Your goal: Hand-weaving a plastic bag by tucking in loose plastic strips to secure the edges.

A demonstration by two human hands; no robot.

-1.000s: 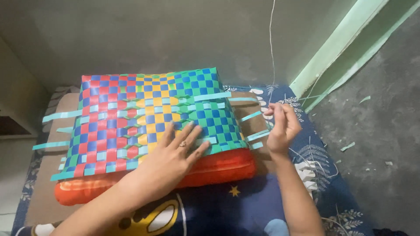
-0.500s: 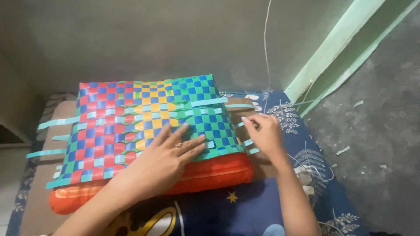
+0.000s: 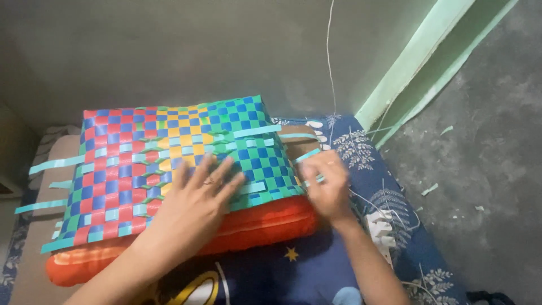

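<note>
A flat woven panel (image 3: 135,164) of red, blue, yellow and green plastic strips lies on an orange cushion (image 3: 259,226). Light teal strips (image 3: 257,131) run across it and stick out at both sides. My left hand (image 3: 200,197) lies flat on the panel's middle, fingers spread, pressing it down. My right hand (image 3: 327,183) is at the panel's right edge, its fingers pinched on the end of a teal strip (image 3: 307,156) there.
The cushion rests on a dark blue patterned mat (image 3: 389,192) over a grey concrete floor (image 3: 485,158). A grey wall is behind, with a pale green frame (image 3: 418,62) at the right. A thin white cord (image 3: 329,56) hangs down the wall.
My right hand has come down and leftward, from the loose strip ends beyond the panel to its right edge. My left hand has stayed pressed on the panel.
</note>
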